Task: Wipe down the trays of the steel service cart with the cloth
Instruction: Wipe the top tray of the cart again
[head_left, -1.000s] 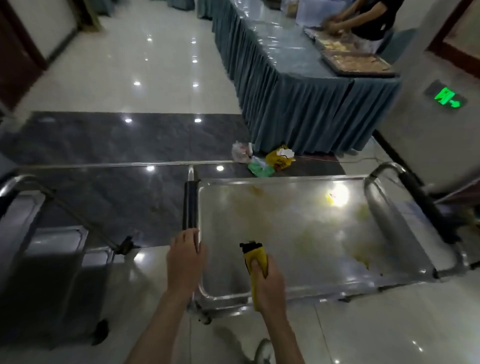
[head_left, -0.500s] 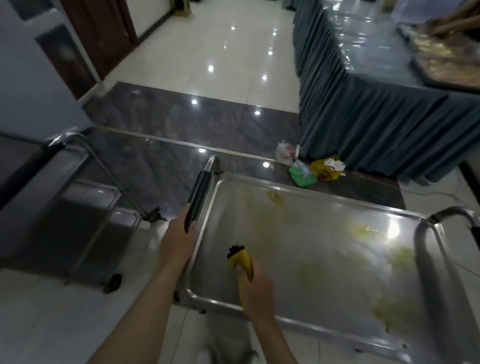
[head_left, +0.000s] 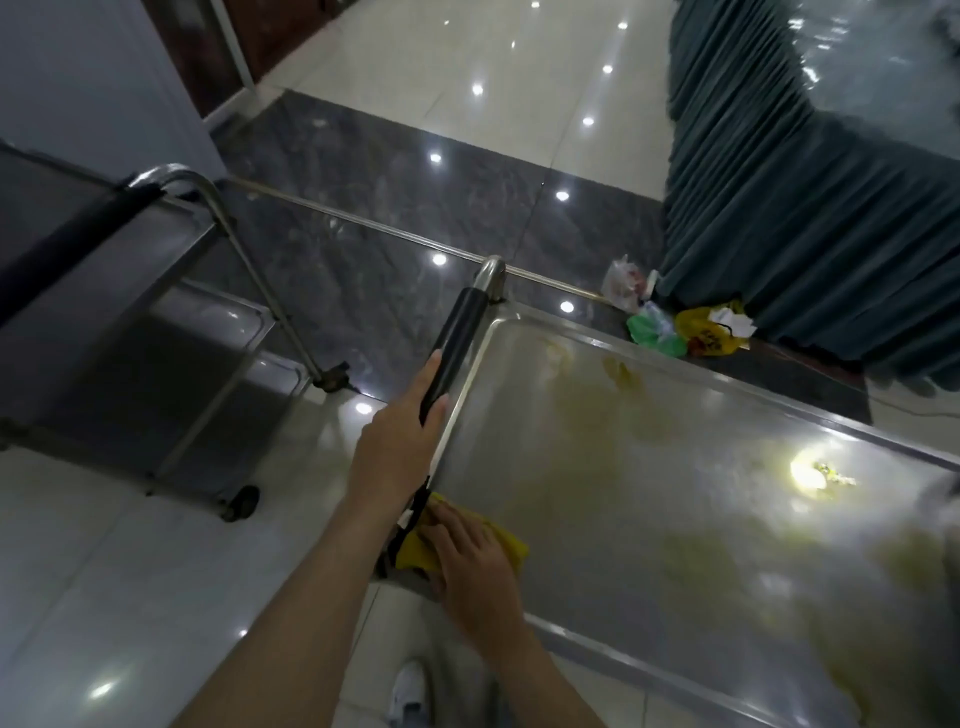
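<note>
Pressing yellow cloth (head_left: 511, 543) into, seemingly, tray (head_left: 675, 519) corner.

The top tray (head_left: 675, 493) of the service cart (head_left: 597, 639) fills the right foreground. The cloth (head_left: 506, 543) lies in its near left corner under the right hand (head_left: 475, 564). The left hand (head_left: 400, 436) grips the handle (head_left: 454, 348) along the tray's left edge. A second cart (head_left: 156, 332) stands left. Bags (head_left: 680, 325) lie on the floor behind the tray, beside the skirted table (head_left: 810, 218).

We're in a banquet hall: glossy tiled floor (head_left: 493, 62) up top, a long skirted buffet table (head_left: 779, 218) upper right, steel service carts (head_left: 675, 493) in the foreground and at left.
</note>
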